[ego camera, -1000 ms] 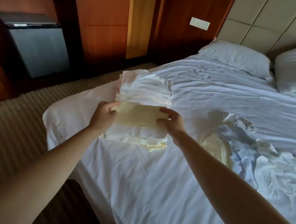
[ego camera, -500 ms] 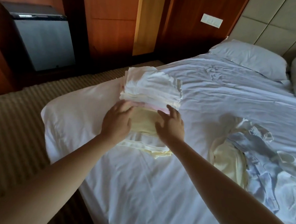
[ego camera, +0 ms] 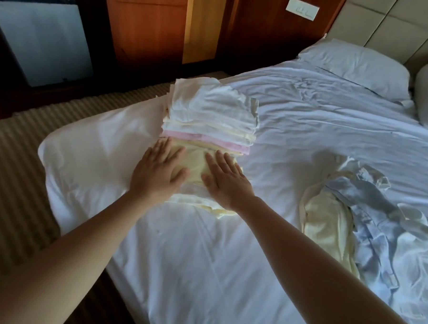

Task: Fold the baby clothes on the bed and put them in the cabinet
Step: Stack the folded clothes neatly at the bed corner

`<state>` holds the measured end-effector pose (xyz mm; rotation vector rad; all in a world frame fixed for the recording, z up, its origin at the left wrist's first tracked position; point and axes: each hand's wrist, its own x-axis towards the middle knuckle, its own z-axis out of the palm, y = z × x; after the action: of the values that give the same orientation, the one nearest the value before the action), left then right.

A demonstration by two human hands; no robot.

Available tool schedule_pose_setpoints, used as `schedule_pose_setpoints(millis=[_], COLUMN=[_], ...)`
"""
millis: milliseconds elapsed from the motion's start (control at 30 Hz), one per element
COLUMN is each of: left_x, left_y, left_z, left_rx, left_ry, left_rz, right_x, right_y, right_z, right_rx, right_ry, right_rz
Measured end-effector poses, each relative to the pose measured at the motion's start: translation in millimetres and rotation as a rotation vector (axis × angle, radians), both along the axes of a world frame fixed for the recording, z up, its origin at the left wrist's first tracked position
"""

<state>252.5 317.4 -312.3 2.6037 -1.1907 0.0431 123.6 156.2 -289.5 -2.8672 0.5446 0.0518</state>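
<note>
A pale yellow folded garment (ego camera: pixel 195 164) lies on top of a low stack of folded baby clothes near the bed's corner. My left hand (ego camera: pixel 157 167) presses flat on its left side and my right hand (ego camera: pixel 225 181) presses flat on its right side, fingers straight. Just behind stands a taller pile of folded white, cream and pink clothes (ego camera: pixel 210 114). A heap of unfolded clothes (ego camera: pixel 368 219), pale yellow, light blue and white, lies on the white bed sheet (ego camera: pixel 202 272) to the right.
Two white pillows (ego camera: pixel 354 65) lie at the headboard. Wooden cabinet panels (ego camera: pixel 145 24) line the far wall, with a grey mini fridge (ego camera: pixel 38 38) at the left. Striped carpet (ego camera: pixel 14 176) runs along the bed's left side.
My hands set the yellow garment down on the low stack and went from gripping its edges to pressing flat on it. The camera has moved closer.
</note>
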Motion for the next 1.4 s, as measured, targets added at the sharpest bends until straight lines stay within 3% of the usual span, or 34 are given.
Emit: schedule_pose_setpoints(millis=[167, 267, 533, 933, 1400], left_x=[-14, -40, -163, -320, -357], left_y=[-2, 11, 11, -117, -225], left_z=[24, 38, 76, 118, 70], left_rx=[0.184, 0.225, -0.067, -0.086, 0.088], left_ry=[-0.09, -0.108, -0.035, 0.069, 0.059], left_rz=[0.015, 0.0, -0.276, -0.591, -0.734], right_x=[1, -29, -172, -371, -374], right_y=[3, 17, 19, -74, -195], right_z=[30, 45, 78, 112, 63], right_rx=[-0.114, -0.076, -0.066, -0.102, 0.033], right_ry=[0.13, 0.127, -0.005, -0.122, -0.177], right_rz=[0.019, 0.034, -0.077, -0.518, -0.745])
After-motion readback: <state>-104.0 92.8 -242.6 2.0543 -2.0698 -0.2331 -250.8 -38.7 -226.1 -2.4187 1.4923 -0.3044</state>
